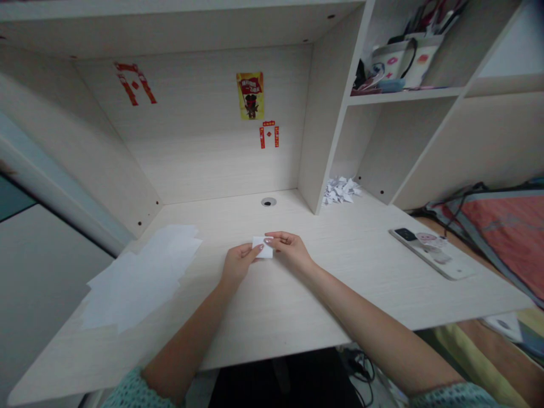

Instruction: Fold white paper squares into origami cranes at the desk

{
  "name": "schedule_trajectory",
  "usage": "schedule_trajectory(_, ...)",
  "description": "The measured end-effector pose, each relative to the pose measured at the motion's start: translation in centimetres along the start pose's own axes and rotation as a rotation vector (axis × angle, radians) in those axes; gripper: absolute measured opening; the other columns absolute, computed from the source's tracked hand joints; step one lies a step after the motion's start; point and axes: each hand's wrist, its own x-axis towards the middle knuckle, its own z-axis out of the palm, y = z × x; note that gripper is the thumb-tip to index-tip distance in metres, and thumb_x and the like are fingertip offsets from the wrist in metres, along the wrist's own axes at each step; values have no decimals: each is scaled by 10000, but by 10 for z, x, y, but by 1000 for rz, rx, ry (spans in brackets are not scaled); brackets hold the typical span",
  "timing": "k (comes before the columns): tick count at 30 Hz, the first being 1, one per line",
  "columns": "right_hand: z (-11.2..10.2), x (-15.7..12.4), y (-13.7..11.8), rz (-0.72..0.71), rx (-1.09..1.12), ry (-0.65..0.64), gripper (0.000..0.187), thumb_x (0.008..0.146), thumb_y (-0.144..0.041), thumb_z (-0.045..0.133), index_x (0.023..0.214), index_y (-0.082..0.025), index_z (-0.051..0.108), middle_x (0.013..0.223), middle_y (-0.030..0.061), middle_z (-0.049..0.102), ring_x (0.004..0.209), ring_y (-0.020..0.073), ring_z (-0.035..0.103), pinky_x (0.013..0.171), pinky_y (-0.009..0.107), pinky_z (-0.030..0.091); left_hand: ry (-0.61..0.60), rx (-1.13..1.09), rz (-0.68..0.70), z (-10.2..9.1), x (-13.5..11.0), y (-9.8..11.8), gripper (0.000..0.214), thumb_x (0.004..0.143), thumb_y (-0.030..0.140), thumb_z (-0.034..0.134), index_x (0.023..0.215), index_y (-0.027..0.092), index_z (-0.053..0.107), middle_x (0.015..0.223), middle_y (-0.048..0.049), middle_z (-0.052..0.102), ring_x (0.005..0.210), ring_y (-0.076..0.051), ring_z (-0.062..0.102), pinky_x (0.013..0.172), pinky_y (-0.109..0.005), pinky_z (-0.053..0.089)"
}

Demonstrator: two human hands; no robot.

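Observation:
A small folded white paper [262, 248] rests just above the pale wooden desk [297, 300] near its middle. My left hand [238, 262] pinches the paper's left edge with curled fingers. My right hand [288, 247] grips its right edge, thumb and fingers pressed on top. Both forearms reach in from the near edge of the desk.
Loose white sheets [140, 277] lie spread at the desk's left. A heap of small folded paper pieces [340, 190] sits in the lower shelf nook. A white phone [431, 252] lies at the right. A cable hole [268, 202] is behind my hands. Bedding [501, 232] lies beyond the right edge.

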Motion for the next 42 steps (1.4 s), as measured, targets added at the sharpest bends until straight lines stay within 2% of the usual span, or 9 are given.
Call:
schedule_trajectory(4, -1, 1, 2, 2, -37, -15, 241, 616, -398, 706, 710, -177, 713, 712, 36, 685, 639, 133, 562, 609, 254, 397, 5, -6, -4, 0, 1, -2, 311, 668, 421, 657, 781, 137, 712, 778, -57, 703, 737, -191, 619, 704, -290, 490)
schedule_trajectory(18, -2, 1, 3, 9, 7, -17, 245, 599, -394, 718, 675, -161, 711, 694, 44, 684, 610, 126, 542, 617, 261, 376, -27, -30, -56, 1, 0, 1, 337, 655, 423, 669, 791, 117, 709, 788, -68, 699, 724, -180, 610, 714, -296, 486)
schedule_trajectory(25, -6, 5, 6, 21, -34, 17, 264, 593, -414, 717, 554, -159, 661, 532, -9, 591, 519, 102, 455, 548, 247, 309, -45, -21, -59, -1, 3, -7, 328, 658, 429, 667, 791, 133, 711, 802, -67, 704, 718, -176, 621, 696, -284, 488)
schedule_trajectory(28, -4, 4, 4, -30, -80, 28, 314, 651, -451, 661, 531, -161, 644, 503, -16, 558, 498, 99, 434, 535, 245, 301, -37, -28, -64, -2, 4, -8, 324, 666, 423, 663, 802, 133, 709, 818, -73, 707, 722, -180, 628, 705, -290, 490)
schedule_trajectory(31, -1, 1, 1, -103, -139, 36, 322, 690, -462, 622, 579, -162, 664, 569, 4, 610, 545, 119, 489, 569, 249, 344, -17, -45, -52, -2, 4, -8, 327, 667, 422, 664, 793, 124, 706, 808, -80, 707, 726, -189, 632, 719, -303, 495)
schedule_trajectory(34, 1, -1, -1, -104, -177, 5, 280, 661, -440, 657, 671, -164, 696, 669, 28, 662, 598, 141, 536, 593, 254, 375, 4, -42, -31, -2, 3, -4, 326, 660, 429, 667, 767, 123, 704, 781, -74, 707, 739, -200, 635, 728, -314, 498)
schedule_trajectory(38, -1, -2, 1, -95, -230, 27, 301, 665, -443, 653, 584, -153, 660, 567, 15, 612, 507, 115, 480, 513, 241, 337, -11, -37, -42, 0, 1, 0, 321, 637, 424, 685, 775, 135, 707, 780, -62, 708, 748, -207, 638, 741, -327, 496)
schedule_trajectory(42, -1, -1, 5, -138, -293, 55, 300, 671, -448, 646, 599, -157, 652, 578, 16, 612, 506, 114, 474, 503, 240, 337, -48, -23, -68, 1, 2, -3, 303, 633, 407, 691, 778, 141, 703, 797, -42, 707, 730, -186, 636, 721, -301, 492)
